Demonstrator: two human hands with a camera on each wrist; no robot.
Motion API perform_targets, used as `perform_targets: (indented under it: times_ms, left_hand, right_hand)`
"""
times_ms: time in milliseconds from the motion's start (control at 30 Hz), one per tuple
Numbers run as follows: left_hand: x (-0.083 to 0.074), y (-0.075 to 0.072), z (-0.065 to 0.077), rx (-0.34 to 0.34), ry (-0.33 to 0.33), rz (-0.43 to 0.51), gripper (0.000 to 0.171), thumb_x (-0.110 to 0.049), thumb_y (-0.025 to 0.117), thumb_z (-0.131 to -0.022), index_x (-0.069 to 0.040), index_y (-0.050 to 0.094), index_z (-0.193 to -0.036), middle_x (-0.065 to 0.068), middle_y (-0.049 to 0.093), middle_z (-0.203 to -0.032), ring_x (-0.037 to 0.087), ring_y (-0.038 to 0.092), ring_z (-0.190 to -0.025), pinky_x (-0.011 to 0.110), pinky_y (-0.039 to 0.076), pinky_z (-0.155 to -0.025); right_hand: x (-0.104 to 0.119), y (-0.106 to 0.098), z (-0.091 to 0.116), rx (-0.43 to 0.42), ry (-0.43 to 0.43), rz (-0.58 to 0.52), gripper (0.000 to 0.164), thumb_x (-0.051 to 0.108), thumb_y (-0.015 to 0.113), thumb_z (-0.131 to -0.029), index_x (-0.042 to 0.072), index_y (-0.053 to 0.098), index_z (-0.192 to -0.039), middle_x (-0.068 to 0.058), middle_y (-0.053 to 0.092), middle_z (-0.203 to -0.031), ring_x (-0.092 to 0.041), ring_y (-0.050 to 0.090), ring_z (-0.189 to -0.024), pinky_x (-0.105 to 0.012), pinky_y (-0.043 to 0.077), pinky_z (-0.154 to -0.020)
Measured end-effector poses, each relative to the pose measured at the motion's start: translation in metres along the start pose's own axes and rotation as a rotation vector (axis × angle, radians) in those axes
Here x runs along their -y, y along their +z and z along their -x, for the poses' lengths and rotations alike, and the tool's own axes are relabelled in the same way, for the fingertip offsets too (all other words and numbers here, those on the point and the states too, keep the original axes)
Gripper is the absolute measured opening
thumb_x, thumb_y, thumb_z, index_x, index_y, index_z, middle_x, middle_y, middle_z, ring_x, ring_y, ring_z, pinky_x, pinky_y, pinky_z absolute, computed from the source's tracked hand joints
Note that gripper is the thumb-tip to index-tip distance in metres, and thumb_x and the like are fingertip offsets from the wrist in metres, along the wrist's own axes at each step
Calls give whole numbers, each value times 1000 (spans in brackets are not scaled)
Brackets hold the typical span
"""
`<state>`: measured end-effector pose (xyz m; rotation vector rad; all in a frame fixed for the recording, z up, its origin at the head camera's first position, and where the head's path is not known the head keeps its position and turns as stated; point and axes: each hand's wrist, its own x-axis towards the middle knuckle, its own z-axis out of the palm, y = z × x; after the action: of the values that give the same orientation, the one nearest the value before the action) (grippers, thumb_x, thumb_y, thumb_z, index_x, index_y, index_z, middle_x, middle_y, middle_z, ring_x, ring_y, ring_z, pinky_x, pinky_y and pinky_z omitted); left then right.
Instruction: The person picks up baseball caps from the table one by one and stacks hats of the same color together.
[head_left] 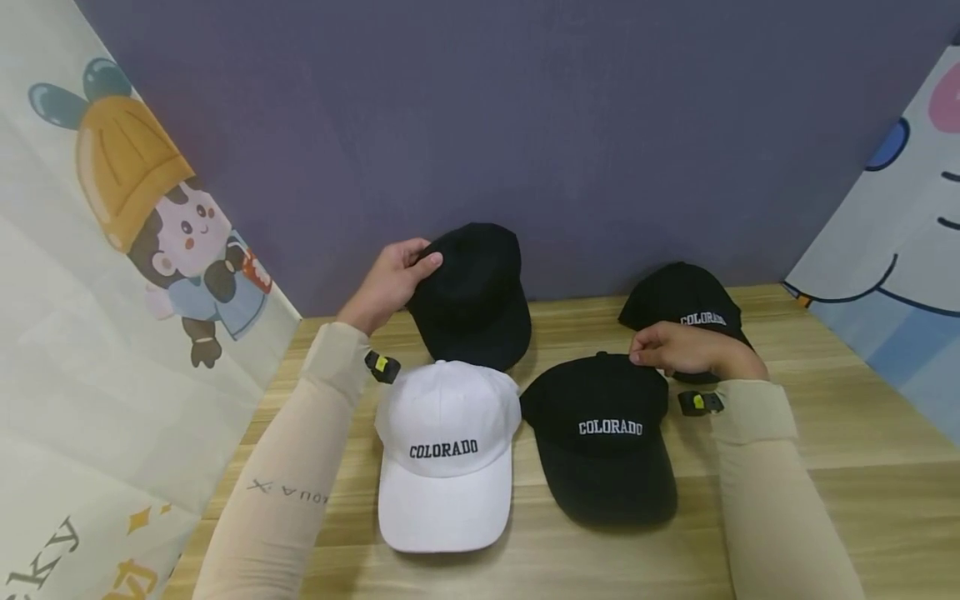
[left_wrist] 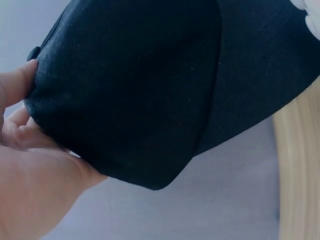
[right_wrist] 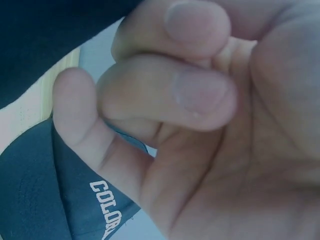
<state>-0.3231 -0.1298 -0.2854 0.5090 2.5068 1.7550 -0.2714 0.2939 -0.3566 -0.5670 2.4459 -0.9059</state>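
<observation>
My left hand (head_left: 393, 279) pinches the crown of a black baseball cap (head_left: 476, 292) at the back left, thumb on top near the button. In the left wrist view this black cap's brim points right, and no lettering shows. At the front right lies another black cap (head_left: 611, 417) with white COLORADO lettering, brim toward me. My right hand (head_left: 690, 350) has curled fingers and grips that cap's crown at its back right edge; the thumb's contact is hidden in the right wrist view. A white cap (head_left: 446, 454) with black COLORADO lettering rests on the table at front left.
A third black cap (head_left: 686, 300) with COLORADO lettering sits at the back right, partly behind my right hand. The wooden table (head_left: 847, 400) meets a grey-purple wall (head_left: 540, 150) at the back. Cartoon-printed panels (head_left: 90, 350) flank it left and right.
</observation>
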Motion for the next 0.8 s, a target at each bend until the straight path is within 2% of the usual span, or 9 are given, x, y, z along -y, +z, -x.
perform_targets:
  times_ms: [200, 300, 500, 600, 800]
  left_hand:
    - [-10, 4, 3, -42, 37, -1, 25, -32, 57, -96, -8, 60, -104, 3, 67, -90, 17, 65, -80, 29, 52, -73]
    - [-14, 6, 4, -85, 60, -17, 26, -34, 57, -95, -9, 61, -103, 3, 66, -87, 17, 64, -79, 28, 51, -72]
    - [-25, 11, 3, -158, 134, 48, 26, -30, 60, -95, -5, 62, -102, 0, 65, -85, 14, 62, -79, 25, 49, -72]
    - [-31, 14, 5, -159, 152, 78, 24, -28, 60, -95, -5, 62, -103, 0, 65, -86, 13, 62, -79, 24, 49, -72]
    - [-43, 21, 10, -111, 186, 59, 24, -26, 60, -95, -3, 62, -103, 3, 67, -84, 14, 64, -76, 25, 51, -68]
  right_hand:
    - [-1, 1, -3, 7, -15, 2, 16, 14, 51, -99, 4, 62, -93, 2, 41, -63, -9, 41, -53, -25, 38, -53]
    - [-2, 1, -3, 3, -19, 7, 16, 13, 51, -98, 3, 62, -93, 2, 42, -62, -9, 42, -53, -25, 38, -53]
    - [-3, 2, -3, -8, -33, 26, 16, 14, 53, -98, 4, 62, -90, 2, 43, -61, -8, 42, -52, -25, 38, -53]
    - [-3, 1, -3, -8, -33, 24, 16, 15, 53, -98, 4, 62, -89, 1, 43, -60, -8, 42, -51, -25, 38, -53]
    - [-3, 0, -2, -6, -22, 13, 16, 14, 52, -98, 4, 61, -89, 0, 44, -60, -9, 43, -52, -25, 38, -53]
